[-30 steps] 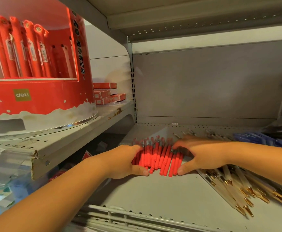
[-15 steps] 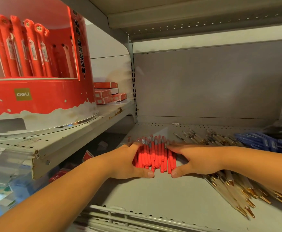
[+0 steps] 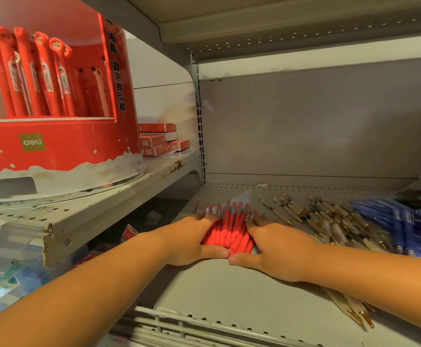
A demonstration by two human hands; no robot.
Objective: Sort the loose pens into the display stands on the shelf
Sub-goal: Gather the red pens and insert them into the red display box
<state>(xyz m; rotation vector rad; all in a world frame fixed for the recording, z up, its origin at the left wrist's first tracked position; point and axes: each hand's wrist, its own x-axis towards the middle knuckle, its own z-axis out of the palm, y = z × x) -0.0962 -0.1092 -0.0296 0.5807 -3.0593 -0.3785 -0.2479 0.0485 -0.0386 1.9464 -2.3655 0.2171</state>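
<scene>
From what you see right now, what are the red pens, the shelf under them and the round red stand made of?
The red pens look like plastic: smooth, even red barrels with a dull sheen. The shelf seems painted metal, pale grey and matte, with rows of punched holes. The round red stand is probably printed cardboard or thin plastic, slightly glossy; I cannot tell which.

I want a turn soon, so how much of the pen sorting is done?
The red display stand already holds upright pens. The left hand and right hand cup the loose red pens together on the shelf. The gold pens and blue pens lie unsorted beside them.
</scene>
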